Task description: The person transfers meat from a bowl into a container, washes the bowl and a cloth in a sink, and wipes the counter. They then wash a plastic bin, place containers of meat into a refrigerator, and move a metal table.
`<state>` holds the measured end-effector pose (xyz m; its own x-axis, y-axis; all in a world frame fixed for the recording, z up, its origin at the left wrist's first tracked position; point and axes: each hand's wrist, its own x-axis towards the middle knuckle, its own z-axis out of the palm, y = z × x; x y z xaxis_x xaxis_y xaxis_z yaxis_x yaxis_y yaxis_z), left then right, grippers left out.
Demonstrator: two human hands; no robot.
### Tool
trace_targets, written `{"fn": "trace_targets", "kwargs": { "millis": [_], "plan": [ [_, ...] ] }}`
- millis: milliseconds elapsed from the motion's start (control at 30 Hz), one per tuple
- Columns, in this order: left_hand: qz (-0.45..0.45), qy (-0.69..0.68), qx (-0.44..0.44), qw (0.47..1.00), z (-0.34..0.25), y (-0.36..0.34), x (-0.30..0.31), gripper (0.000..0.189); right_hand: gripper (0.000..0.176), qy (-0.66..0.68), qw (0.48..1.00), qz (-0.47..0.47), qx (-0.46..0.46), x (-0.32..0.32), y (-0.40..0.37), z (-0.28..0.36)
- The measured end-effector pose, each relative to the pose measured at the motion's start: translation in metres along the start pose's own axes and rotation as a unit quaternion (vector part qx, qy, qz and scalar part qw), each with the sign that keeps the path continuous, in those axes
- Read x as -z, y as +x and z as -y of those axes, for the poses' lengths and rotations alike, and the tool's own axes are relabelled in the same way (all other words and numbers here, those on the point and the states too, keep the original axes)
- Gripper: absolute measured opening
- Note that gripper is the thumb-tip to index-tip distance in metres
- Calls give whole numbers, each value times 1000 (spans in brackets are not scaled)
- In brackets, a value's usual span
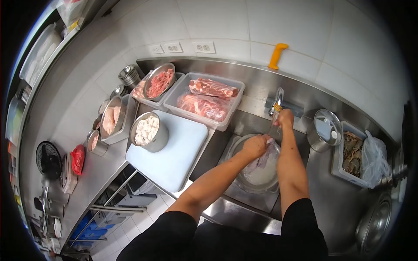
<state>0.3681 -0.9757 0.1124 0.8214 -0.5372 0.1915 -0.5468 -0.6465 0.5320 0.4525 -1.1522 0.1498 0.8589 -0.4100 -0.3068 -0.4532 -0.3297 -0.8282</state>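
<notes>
My left hand [256, 147] is closed on a limp, pale greyish piece [261, 162], slick and thin, whose kind I cannot tell. It hangs over a large round bowl [237, 145] of cloudy water in the sink [213, 150]. Up by the faucet [278, 95], my right hand [285, 118] has its fingers wrapped at a clear hose [274, 129], just below a yellow band. The hose end points down toward the bowl, close to my left hand.
Left of the sink lies a white cutting board [183, 135] bearing a metal pot [157, 140] of white pieces. Behind it stands a plastic tub [223, 124] of raw meat. At right are a lidded steel pot [318, 137] and a bin of crabs [352, 152] beside a plastic bag [375, 158].
</notes>
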Motion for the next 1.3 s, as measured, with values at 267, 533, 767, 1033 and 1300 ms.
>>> {"fn": "trace_targets", "kwargs": {
  "millis": [267,533,767,1033,1300],
  "plan": [
    [51,-105,195,974,-11,22,28,59,39,103,969,58,215,-16,-60,-49],
    [48,-498,249,829,3,2,45,70,45,136,927,211,277,-31,-96,-76],
    [202,-27,56,977,45,-15,62,54,21,49,945,175,270,15,-94,-80],
    [119,-147,134,973,20,2,95,25,27,70,960,95,253,38,-111,-81],
    [50,-301,52,951,-14,26,88,22,55,61,950,227,207,-4,-109,-27]
  ]
}}
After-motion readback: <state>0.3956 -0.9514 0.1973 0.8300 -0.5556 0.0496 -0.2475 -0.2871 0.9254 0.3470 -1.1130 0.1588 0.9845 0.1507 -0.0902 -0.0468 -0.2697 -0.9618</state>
